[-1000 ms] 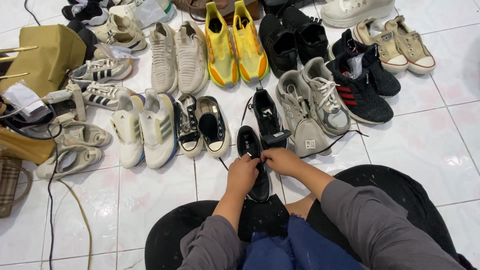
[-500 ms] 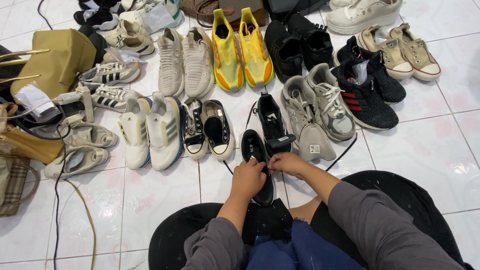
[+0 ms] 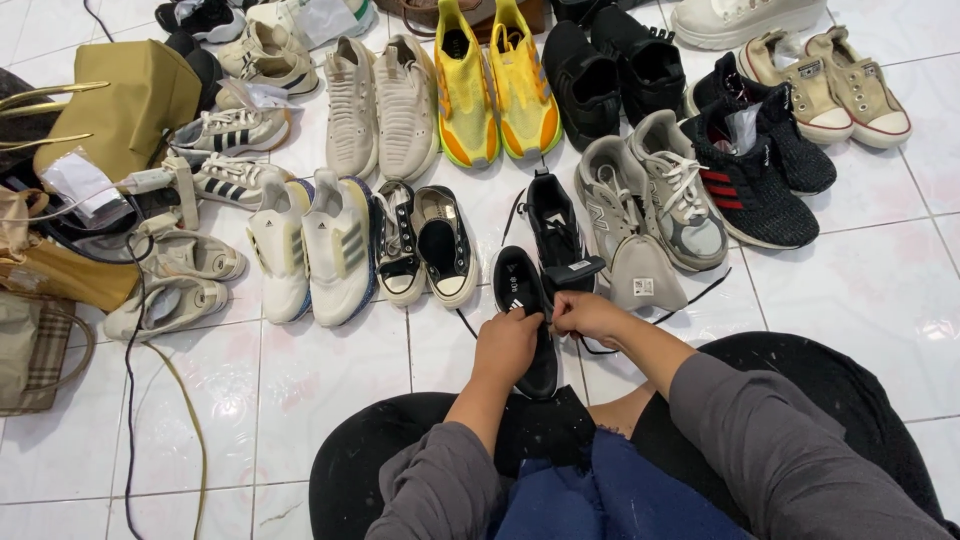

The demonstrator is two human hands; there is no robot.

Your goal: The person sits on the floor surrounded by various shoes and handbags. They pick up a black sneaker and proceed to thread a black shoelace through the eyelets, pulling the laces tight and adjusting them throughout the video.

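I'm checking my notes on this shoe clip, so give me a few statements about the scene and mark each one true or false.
1. Both hands are on a black sneaker. True: the left hand and right hand meet at its laces.
2. The yellow pair lies right beside the hands. False: it sits farther off, in the back row.
3. The floor is white tile. True.
4. An olive bag stands at the right. False: it is at the left.

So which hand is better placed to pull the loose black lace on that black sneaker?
Probably the right hand: the loose lace trails off to its side. The left hand lies on the black sneaker and could steady it.
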